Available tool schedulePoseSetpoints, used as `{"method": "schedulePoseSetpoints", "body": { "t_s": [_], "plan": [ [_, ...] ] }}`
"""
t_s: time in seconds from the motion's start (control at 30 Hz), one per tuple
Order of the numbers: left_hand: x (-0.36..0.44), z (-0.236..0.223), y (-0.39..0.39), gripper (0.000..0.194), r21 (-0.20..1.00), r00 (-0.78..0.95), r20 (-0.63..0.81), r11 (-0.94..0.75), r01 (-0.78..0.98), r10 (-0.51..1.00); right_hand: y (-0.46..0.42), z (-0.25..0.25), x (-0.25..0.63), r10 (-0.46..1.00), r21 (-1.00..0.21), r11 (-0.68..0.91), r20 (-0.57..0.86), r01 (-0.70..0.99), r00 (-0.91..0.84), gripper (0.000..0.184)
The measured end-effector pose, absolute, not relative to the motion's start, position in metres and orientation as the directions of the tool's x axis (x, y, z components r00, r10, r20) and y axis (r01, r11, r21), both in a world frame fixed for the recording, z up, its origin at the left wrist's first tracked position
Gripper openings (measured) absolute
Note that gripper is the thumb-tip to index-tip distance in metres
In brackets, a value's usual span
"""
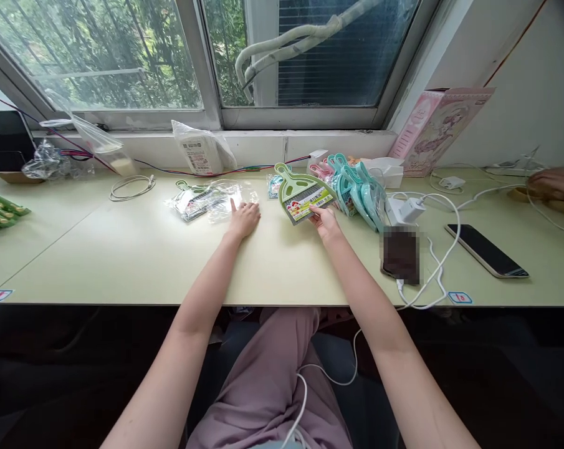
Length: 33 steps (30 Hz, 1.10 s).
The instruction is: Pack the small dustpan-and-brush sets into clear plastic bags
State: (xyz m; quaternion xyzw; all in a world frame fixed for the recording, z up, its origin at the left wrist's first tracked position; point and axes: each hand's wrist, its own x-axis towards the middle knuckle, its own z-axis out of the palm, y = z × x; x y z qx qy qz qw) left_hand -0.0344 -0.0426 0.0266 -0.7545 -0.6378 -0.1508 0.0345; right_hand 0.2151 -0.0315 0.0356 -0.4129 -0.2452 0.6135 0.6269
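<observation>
My right hand (327, 222) grips the lower right edge of a small green dustpan-and-brush set (303, 194), with dark grey bristles and a yellow printed label. The set is tilted, its handle pointing up and left, above the table. My left hand (245, 218) lies with its fingers out flat at the right edge of a clear plastic bag (225, 194). Left of that hand, a bagged green dustpan set (192, 202) lies flat. Just right of the held set is a pile of teal dustpan sets (356, 190), with a pink one (321, 170) behind.
A smartphone (487, 251) and a second phone (400, 255) on a white charging cable (452, 240) lie to the right. A pink box (440, 131) leans by the window. Green stalks (1, 213) lie far left. Another person's hand (555, 186) rests at far right.
</observation>
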Motion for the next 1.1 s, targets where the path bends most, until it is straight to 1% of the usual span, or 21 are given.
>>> {"method": "schedulePoseSetpoints", "body": {
  "t_s": [0.07,0.13,0.17,0.27,0.3,0.37,0.43,0.5,0.57,0.63,0.67,0.73,0.83,0.9,1.03,1.1],
  "plan": [
    [-0.038,0.034,-0.043,0.048,0.112,0.060,0.347,-0.105,0.988,0.936,-0.031,0.035,0.215,0.971,-0.829,-0.093,-0.197,-0.551,0.133,0.020],
    [-0.041,0.044,-0.044,0.055,0.121,-0.071,0.365,0.028,0.992,0.928,-0.030,0.034,0.214,0.974,-0.835,-0.087,-0.187,-0.544,0.131,0.020],
    [-0.042,0.048,-0.045,0.056,0.132,-0.130,0.365,0.087,0.987,0.922,-0.029,0.033,0.214,0.975,-0.836,-0.085,-0.183,-0.542,0.129,0.020],
    [-0.045,0.053,-0.049,0.040,0.120,-0.197,0.405,0.162,0.979,0.893,-0.029,0.033,0.214,0.971,-0.848,-0.095,-0.195,-0.521,0.139,0.023],
    [-0.047,0.052,-0.050,0.042,0.114,-0.204,0.398,0.173,0.978,0.895,-0.029,0.033,0.214,0.969,-0.850,-0.100,-0.201,-0.517,0.143,0.023],
    [-0.049,0.049,-0.050,0.047,0.126,-0.209,0.332,0.177,0.976,0.920,-0.029,0.033,0.214,0.967,-0.849,-0.110,-0.212,-0.517,0.143,0.022],
    [-0.053,0.044,-0.048,0.046,0.171,-0.205,0.227,0.168,0.971,0.952,-0.029,0.033,0.214,0.966,-0.842,-0.118,-0.221,-0.527,0.137,0.021],
    [-0.056,0.041,-0.043,0.047,0.221,-0.159,0.150,0.123,0.967,0.976,-0.030,0.033,0.214,0.965,-0.831,-0.121,-0.226,-0.543,0.131,0.021],
    [-0.060,0.038,-0.037,0.045,0.262,-0.066,0.122,0.032,0.965,0.990,-0.030,0.033,0.214,0.966,-0.822,-0.121,-0.226,-0.557,0.124,0.022],
    [-0.063,0.036,-0.033,0.040,0.284,0.026,0.138,-0.064,0.957,0.990,-0.031,0.034,0.214,0.968,-0.820,-0.123,-0.223,-0.559,0.114,0.022],
    [-0.064,0.036,-0.031,0.039,0.284,0.044,0.152,-0.086,0.955,0.987,-0.031,0.035,0.214,0.969,-0.821,-0.127,-0.223,-0.556,0.109,0.022],
    [-0.066,0.037,-0.030,0.037,0.255,0.016,0.179,-0.062,0.965,0.984,-0.032,0.037,0.214,0.968,-0.827,-0.140,-0.230,-0.544,0.101,0.022],
    [-0.066,0.042,-0.033,0.030,0.167,-0.062,0.198,0.029,0.986,0.978,-0.033,0.038,0.213,0.968,-0.838,-0.159,-0.237,-0.521,0.086,0.023],
    [-0.065,0.046,-0.036,0.027,0.122,-0.084,0.206,0.059,0.991,0.975,-0.034,0.038,0.212,0.969,-0.847,-0.163,-0.233,-0.507,0.078,0.023],
    [-0.064,0.051,-0.041,0.022,0.104,-0.110,0.215,0.089,0.991,0.970,-0.036,0.038,0.209,0.976,-0.864,-0.173,-0.215,-0.473,0.037,0.022],
    [-0.069,0.051,-0.041,0.027,0.084,-0.142,0.220,0.126,0.989,0.965,-0.037,0.040,0.208,0.977,-0.875,-0.187,-0.213,-0.446,0.009,0.023]
  ]
}}
